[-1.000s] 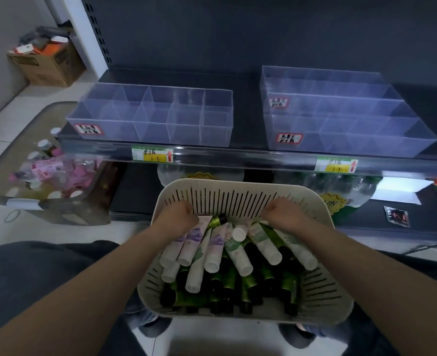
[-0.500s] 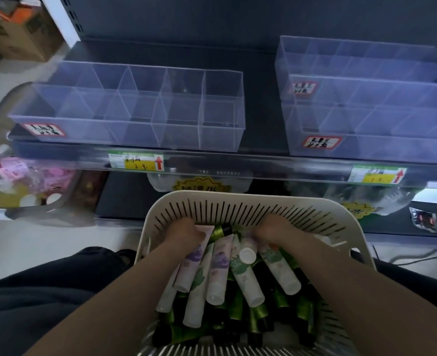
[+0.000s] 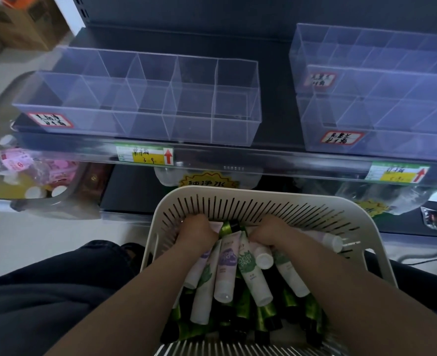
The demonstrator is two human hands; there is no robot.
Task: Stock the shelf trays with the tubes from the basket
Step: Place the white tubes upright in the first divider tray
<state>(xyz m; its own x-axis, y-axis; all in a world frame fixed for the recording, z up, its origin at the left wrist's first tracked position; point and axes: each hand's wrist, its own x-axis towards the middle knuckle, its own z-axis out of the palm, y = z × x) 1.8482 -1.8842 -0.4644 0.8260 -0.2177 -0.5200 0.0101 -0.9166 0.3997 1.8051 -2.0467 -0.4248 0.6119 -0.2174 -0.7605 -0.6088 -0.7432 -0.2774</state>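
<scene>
Tubes point(image 3: 225, 268) are crowding our basket point(image 3: 263, 200). At twelve o'clock we are seeing its far wall and the shelf rail point(image 3: 289, 164) barring any low path. The left tray point(image 3: 238, 131) at eleven and the right tray point(image 3: 392, 149) at one are standing open-topped.

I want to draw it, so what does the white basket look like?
The white basket looks like plastic, with rounded corners, a smooth rim and thin slots down its walls. It stands upright, open-topped, in front of the shelf. Inside, pale tubes lie over green tubes with black caps. The left hand and right hand both reach in among them.
</scene>
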